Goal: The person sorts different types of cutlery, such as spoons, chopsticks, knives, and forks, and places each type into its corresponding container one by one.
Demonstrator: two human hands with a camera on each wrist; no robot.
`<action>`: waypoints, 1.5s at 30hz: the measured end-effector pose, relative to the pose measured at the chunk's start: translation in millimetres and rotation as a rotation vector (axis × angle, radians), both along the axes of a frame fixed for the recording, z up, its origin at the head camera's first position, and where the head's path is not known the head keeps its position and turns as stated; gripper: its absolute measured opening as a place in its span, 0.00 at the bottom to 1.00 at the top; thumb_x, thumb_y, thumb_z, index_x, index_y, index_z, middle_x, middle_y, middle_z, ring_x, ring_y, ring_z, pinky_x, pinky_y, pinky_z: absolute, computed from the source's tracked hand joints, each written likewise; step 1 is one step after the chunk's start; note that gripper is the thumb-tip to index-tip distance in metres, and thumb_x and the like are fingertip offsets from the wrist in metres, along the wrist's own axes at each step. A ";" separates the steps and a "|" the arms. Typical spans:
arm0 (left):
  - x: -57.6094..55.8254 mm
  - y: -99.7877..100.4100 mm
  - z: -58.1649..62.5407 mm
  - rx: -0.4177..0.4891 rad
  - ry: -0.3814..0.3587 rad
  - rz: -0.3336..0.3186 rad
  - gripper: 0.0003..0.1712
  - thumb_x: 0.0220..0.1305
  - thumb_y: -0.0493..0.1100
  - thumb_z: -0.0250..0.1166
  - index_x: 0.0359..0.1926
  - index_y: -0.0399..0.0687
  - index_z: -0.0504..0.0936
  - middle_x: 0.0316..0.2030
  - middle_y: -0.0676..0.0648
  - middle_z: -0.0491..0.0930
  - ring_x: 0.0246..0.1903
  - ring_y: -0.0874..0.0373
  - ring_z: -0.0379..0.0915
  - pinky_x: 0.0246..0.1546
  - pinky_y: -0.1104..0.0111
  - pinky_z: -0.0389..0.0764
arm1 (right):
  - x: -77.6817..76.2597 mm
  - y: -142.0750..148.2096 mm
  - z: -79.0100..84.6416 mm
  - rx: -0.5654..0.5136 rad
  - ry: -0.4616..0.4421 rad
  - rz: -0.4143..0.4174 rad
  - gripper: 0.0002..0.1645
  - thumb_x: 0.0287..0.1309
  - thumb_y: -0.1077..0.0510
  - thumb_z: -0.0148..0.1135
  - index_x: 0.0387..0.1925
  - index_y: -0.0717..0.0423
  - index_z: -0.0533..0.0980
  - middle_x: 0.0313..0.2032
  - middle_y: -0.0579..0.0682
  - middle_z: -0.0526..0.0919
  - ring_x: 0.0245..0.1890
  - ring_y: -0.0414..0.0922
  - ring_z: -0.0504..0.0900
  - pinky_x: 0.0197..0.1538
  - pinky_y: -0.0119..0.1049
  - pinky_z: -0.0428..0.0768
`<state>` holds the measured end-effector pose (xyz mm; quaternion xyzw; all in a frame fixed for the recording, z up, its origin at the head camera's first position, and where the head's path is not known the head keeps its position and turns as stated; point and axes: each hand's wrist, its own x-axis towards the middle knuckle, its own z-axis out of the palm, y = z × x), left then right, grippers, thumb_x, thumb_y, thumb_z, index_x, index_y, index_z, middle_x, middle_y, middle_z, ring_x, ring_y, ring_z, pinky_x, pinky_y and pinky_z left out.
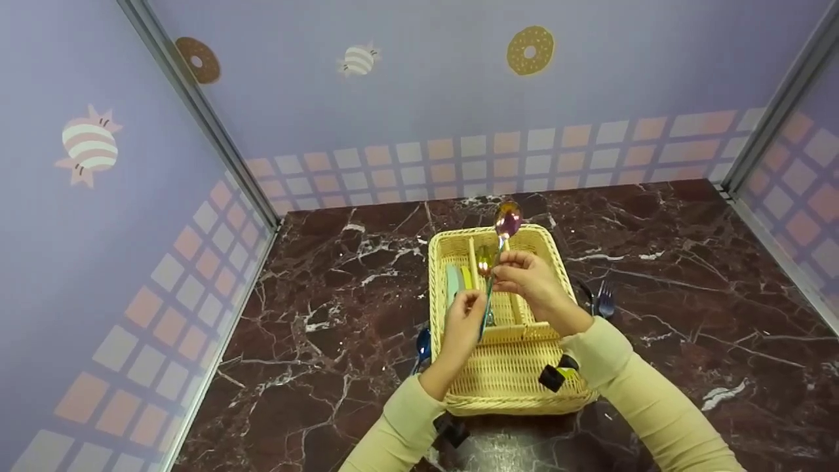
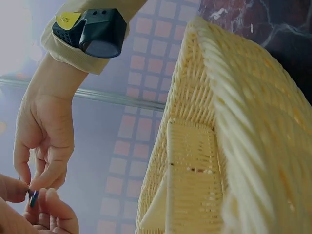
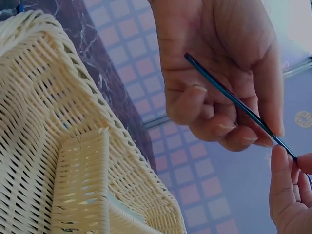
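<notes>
A spoon [image 1: 508,221] with a shiny rainbow finish is held up over a wicker cutlery basket [image 1: 501,370], bowl pointing away. My right hand [image 1: 534,283] pinches it high on the handle, below the bowl. Lower down, my left hand [image 1: 464,321] pinches the same handle between thumb and fingers. The right wrist view shows the slim blue-green handle [image 3: 233,99] running across the left palm. Beneath the hands, another shiny spoon [image 1: 484,259] lies in the basket's middle compartment. Mint-green [image 1: 453,283] and yellow [image 1: 467,277] pieces lie towards its left side.
A dark blue spoon [image 1: 423,345] lies against the basket's left outside. To the right, a dark blue fork [image 1: 605,301] lies on the dark marbled tabletop [image 1: 341,295]. Wicker dividers split the basket, and patterned panels [image 1: 419,85] enclose the table at the back and sides.
</notes>
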<state>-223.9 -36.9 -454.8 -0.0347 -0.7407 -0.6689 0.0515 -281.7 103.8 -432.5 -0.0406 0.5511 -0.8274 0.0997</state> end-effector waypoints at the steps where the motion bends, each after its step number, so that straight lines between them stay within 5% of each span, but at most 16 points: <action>1: -2.7 -6.1 -6.0 -0.018 0.012 0.017 0.12 0.66 0.38 0.52 0.43 0.31 0.72 0.33 0.43 0.74 0.30 0.59 0.68 0.28 0.72 0.71 | -3.8 -0.3 -0.6 0.011 0.004 -0.009 0.08 0.54 0.74 0.50 0.32 0.60 0.68 0.25 0.48 0.76 0.22 0.40 0.78 0.30 0.30 0.81; 7: -5.7 -56.1 -21.0 -0.080 0.015 0.174 0.13 0.64 0.38 0.53 0.46 0.33 0.72 0.35 0.37 0.76 0.29 0.57 0.72 0.22 0.67 0.77 | -37.2 8.4 -16.7 0.191 -0.030 -0.057 0.08 0.57 0.73 0.47 0.39 0.68 0.66 0.27 0.49 0.72 0.21 0.38 0.75 0.28 0.28 0.80; 11: -2.4 -81.3 -37.2 -0.145 -0.006 0.228 0.12 0.63 0.37 0.54 0.45 0.34 0.72 0.35 0.37 0.76 0.29 0.55 0.73 0.20 0.67 0.77 | -63.8 13.5 -48.4 0.332 -0.036 -0.096 0.14 0.56 0.71 0.49 0.45 0.72 0.65 0.28 0.50 0.70 0.21 0.38 0.74 0.28 0.30 0.80; 12: -1.5 -85.4 -41.8 -0.159 -0.018 0.233 0.12 0.63 0.37 0.54 0.45 0.34 0.73 0.35 0.38 0.76 0.29 0.54 0.74 0.20 0.66 0.77 | -76.5 15.9 -67.2 0.317 0.013 -0.086 0.14 0.54 0.69 0.52 0.44 0.70 0.66 0.27 0.49 0.69 0.20 0.38 0.74 0.26 0.30 0.80; 15: 1.2 -93.8 -53.5 -0.170 -0.042 0.229 0.11 0.63 0.36 0.54 0.44 0.33 0.73 0.35 0.37 0.76 0.31 0.48 0.75 0.21 0.61 0.78 | -89.6 10.9 -86.1 0.451 0.064 -0.070 0.13 0.52 0.69 0.55 0.41 0.68 0.68 0.26 0.49 0.69 0.20 0.40 0.73 0.25 0.35 0.81; 18: 2.7 -98.1 -59.5 -0.162 -0.051 0.208 0.12 0.63 0.35 0.53 0.45 0.31 0.72 0.36 0.36 0.75 0.32 0.43 0.75 0.22 0.56 0.78 | -92.8 1.6 -90.7 0.701 0.122 -0.052 0.11 0.51 0.69 0.54 0.39 0.68 0.71 0.27 0.52 0.71 0.21 0.42 0.73 0.24 0.37 0.81; 20: 3.2 -100.3 -60.9 -0.157 -0.053 0.195 0.12 0.63 0.34 0.53 0.45 0.31 0.71 0.37 0.34 0.75 0.33 0.41 0.75 0.22 0.54 0.79 | -83.9 -6.6 -79.8 0.922 0.135 -0.063 0.12 0.51 0.71 0.51 0.40 0.71 0.72 0.28 0.57 0.74 0.22 0.45 0.73 0.25 0.38 0.80; 23: 3.0 -104.1 -61.7 -0.161 -0.059 0.200 0.12 0.63 0.34 0.52 0.46 0.30 0.71 0.39 0.32 0.75 0.34 0.41 0.75 0.22 0.58 0.79 | -76.6 -14.2 -77.4 1.115 0.240 -0.075 0.14 0.50 0.73 0.49 0.41 0.75 0.68 0.31 0.63 0.77 0.25 0.49 0.73 0.25 0.40 0.74; 28: 0.9 -111.7 -65.7 -0.175 -0.094 0.241 0.11 0.63 0.33 0.53 0.45 0.29 0.72 0.39 0.32 0.76 0.31 0.51 0.76 0.20 0.66 0.77 | -66.2 -23.4 -75.2 1.329 0.373 -0.022 0.13 0.54 0.72 0.47 0.42 0.75 0.66 0.30 0.68 0.77 0.28 0.58 0.78 0.28 0.48 0.74; 33: 2.6 -118.5 -69.5 -0.197 -0.094 0.256 0.10 0.62 0.32 0.53 0.43 0.29 0.72 0.37 0.32 0.77 0.27 0.59 0.73 0.20 0.68 0.76 | -78.1 -25.6 -88.6 1.477 0.328 0.145 0.11 0.59 0.69 0.46 0.32 0.67 0.76 0.25 0.61 0.79 0.22 0.51 0.76 0.22 0.43 0.71; 40: 9.0 -123.0 -70.8 -0.195 -0.068 0.246 0.12 0.63 0.36 0.54 0.45 0.32 0.72 0.37 0.35 0.78 0.29 0.55 0.75 0.21 0.67 0.77 | -156.5 -4.8 -220.7 1.582 0.434 0.238 0.14 0.49 0.67 0.44 0.13 0.56 0.67 0.12 0.49 0.66 0.12 0.42 0.60 0.13 0.33 0.57; 45: 8.9 -127.7 -76.5 -0.212 -0.080 0.226 0.12 0.62 0.35 0.54 0.44 0.31 0.72 0.35 0.35 0.77 0.28 0.51 0.76 0.20 0.66 0.77 | -201.2 0.0 -284.5 1.647 0.397 0.337 0.11 0.53 0.66 0.44 0.21 0.59 0.72 0.21 0.55 0.73 0.18 0.48 0.66 0.17 0.38 0.64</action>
